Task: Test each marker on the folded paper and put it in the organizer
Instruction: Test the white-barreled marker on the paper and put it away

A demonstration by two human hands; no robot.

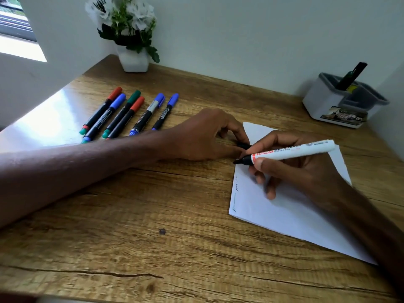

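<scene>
My right hand (295, 169) grips an uncapped white marker (293, 151) with a black tip, the tip hovering at the left edge of the folded white paper (284, 211). Small scribbles mark that paper edge. My left hand (209, 134) rests on the desk beside the paper and pinches the marker's black cap (243, 146). Several capped markers (129, 113) in red, blue and green lie in a row at the back left. The grey-and-white organizer (341, 101) stands at the back right with one dark marker (352, 75) upright in it.
A white pot with white flowers (133, 38) stands at the back by the wall. The wooden desk (131, 226) meets walls at the back and right. A window is at the far left.
</scene>
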